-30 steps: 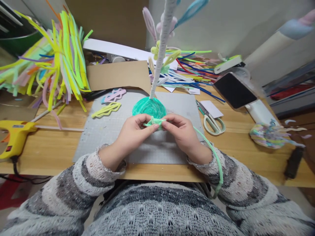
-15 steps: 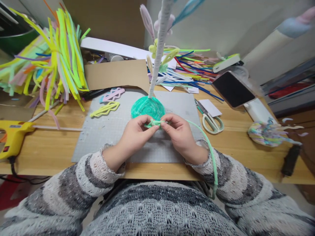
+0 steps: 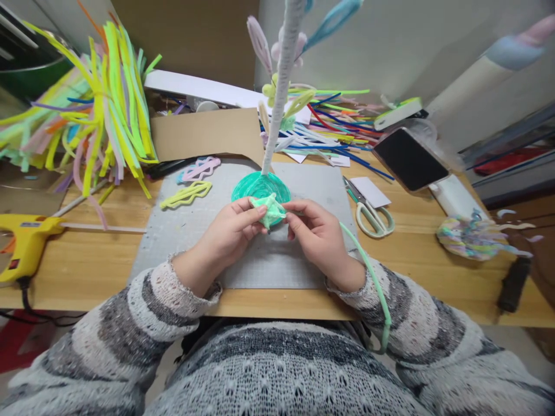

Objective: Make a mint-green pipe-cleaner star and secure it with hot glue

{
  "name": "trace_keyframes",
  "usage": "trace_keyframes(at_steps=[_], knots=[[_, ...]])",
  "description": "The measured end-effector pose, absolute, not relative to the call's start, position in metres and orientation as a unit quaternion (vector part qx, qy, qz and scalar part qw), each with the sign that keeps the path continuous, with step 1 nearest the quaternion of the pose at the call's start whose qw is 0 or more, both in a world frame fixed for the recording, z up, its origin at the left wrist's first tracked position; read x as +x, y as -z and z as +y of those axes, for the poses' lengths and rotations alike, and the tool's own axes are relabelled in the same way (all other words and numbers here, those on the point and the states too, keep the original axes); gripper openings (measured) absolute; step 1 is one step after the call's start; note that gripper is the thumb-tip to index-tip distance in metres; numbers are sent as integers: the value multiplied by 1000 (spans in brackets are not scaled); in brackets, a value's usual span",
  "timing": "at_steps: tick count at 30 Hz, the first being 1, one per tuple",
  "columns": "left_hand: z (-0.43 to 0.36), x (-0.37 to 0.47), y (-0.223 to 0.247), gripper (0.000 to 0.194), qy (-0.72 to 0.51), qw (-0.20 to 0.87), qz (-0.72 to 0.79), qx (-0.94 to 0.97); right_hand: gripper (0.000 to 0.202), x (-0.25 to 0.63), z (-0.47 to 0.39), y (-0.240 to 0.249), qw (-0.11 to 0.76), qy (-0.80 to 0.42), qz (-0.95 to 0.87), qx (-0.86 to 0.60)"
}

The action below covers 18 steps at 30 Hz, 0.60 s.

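**Pointed mint-green piece point(image 3: 272, 209) pinched at both sides**

A green strand point(image 3: 376, 274) droops over the right sleeve point(image 3: 420, 309). The left hand point(image 3: 228, 231) and right hand point(image 3: 321, 237) grip the fuzzy, pale, ridged piece above a gray mat point(image 3: 281, 268) on a wooden table point(image 3: 277, 303). Behind it sits a green disc point(image 3: 255, 184) with a white stem point(image 3: 277, 104); farther off, colorful strips point(image 3: 340, 126) lie before a gray wall point(image 3: 368, 52).

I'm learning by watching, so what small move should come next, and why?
Perhaps the right hand should draw the light-green strand in toward the light-green star-shaped piece. The left hand pinches the piece, the right hand is at its edge, and a long length of strand trails across the right sleeve, though the right hand hides whether the two join.
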<state>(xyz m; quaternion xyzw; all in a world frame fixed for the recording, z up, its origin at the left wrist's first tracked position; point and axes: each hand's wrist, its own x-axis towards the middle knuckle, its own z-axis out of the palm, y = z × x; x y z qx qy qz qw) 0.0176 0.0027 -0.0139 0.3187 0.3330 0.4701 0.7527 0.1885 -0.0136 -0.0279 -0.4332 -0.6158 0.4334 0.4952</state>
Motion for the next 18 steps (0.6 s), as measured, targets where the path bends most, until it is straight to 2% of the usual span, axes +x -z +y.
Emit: trace_keyframes(at_steps=[6, 11, 15, 18], knots=[[0, 22, 16, 20, -476, 764, 312, 304, 15, 178, -18, 27, 523, -529, -518, -422], [-4, 20, 16, 25, -449, 779, 314, 306, 12, 180, -18, 25, 535, -527, -507, -423], [-7, 18, 13, 30, -464, 699, 367, 401, 11, 182, -18, 25, 520, -514, -538, -419], [-9, 20, 13, 26, -467, 658, 392, 442, 9, 180, -21, 28, 511, -512, -554, -411]])
